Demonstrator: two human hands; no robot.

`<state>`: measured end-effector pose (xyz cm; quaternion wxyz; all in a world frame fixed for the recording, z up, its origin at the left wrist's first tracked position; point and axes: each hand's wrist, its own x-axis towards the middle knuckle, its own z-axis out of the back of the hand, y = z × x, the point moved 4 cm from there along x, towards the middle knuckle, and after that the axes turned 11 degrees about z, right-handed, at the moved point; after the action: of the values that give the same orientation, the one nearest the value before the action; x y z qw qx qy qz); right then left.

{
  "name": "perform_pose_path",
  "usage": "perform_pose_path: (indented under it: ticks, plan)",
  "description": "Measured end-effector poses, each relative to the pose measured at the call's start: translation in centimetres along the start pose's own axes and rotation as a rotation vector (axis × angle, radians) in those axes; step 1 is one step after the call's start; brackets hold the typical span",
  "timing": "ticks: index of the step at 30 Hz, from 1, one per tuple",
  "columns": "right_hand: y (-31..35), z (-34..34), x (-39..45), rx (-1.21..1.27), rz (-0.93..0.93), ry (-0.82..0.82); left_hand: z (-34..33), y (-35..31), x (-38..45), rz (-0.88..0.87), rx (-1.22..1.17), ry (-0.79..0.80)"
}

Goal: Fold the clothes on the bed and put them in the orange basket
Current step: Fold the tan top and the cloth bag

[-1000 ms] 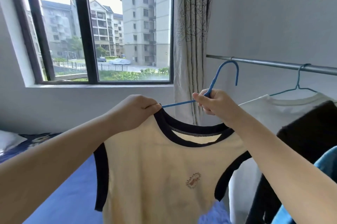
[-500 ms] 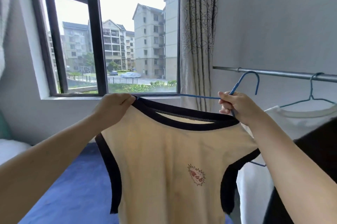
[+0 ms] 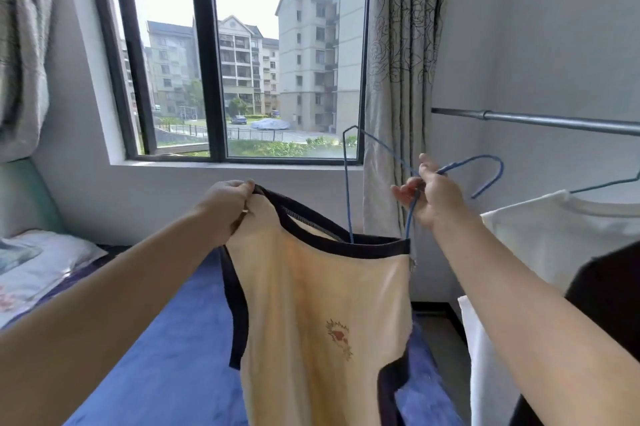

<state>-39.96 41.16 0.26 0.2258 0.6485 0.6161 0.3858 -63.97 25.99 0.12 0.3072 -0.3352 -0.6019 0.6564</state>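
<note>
Cream cotton tank top with dark navy trim [image 3: 322, 314] hangs in the air above the blue bedspread [image 3: 162, 356], held up at one shoulder strap. The left hand [image 3: 227, 203] pinches that strap, its fingers curled tight over the navy edge. The other shoulder of the top droops below the right hand [image 3: 433, 198], whose fingers are curled around the neck of a thin blue wire hanger [image 3: 412, 183]. The hanger is tilted, with one corner poking up beyond the fingertips towards the dark-framed window [image 3: 221, 54] and its lower wires dipping into the neck opening of the top. Its hook points away from the right hand, towards the grey metal clothes rail [image 3: 554, 120]. A white T-shirt on another blue hanger [image 3: 554, 235] hangs from that rail, just outside the right forearm. A patterned grey curtain [image 3: 401, 61] falls behind the right hand's fingers.
</note>
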Motion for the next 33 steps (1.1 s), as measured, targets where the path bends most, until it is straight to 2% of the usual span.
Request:
perform_pose_path:
  ticks: [2,5,8,12,14,17,19,21,26,29,33]
  plan:
    - [-0.8,-2.1,-0.8,0.029,0.065,-0.003,-0.9,-0.4,-0.1,0.015,-0.176,-0.028]
    - [-1.1,-4.2,-1.1,0.082,0.165,-0.009,-1.0,-1.1,0.4,-0.066,-0.285,-0.163]
    - [-0.9,-4.8,-0.6,0.111,0.262,-0.077,0.0,-1.4,1.1,-0.205,-0.156,-0.352]
    - [-1.4,-3.9,0.1,-0.147,0.377,-0.106,0.6,-1.4,1.0,-0.344,0.165,-0.552]
    - [-2.0,-3.3,0.0,-0.357,0.416,-0.092,0.7,-1.4,1.0,-0.384,0.231,-0.58]
    - [-4.1,-1.6,-0.2,-0.525,0.375,-0.062,1.1,-0.8,1.0,-0.459,0.247,-0.601]
    - [-5.5,0.2,0.2,-0.704,0.364,-0.02,1.3,-0.2,1.0,-0.526,0.237,-0.583]
    - [-7.8,2.0,-0.1,-0.967,0.273,0.127,1.1,1.1,1.5,-0.5,0.207,-0.481]
    - [-15.9,7.1,-3.9,-1.433,-0.079,0.517,-0.7,8.8,4.2,-0.182,0.205,-0.14]
    - [-20.9,10.6,-7.3,-1.633,-0.221,0.681,-0.8,15.1,4.5,0.006,0.224,-0.102]
    - [-26.9,16.0,-11.4,-1.833,-0.382,0.86,0.1,21.3,3.8,0.136,0.305,-0.053]
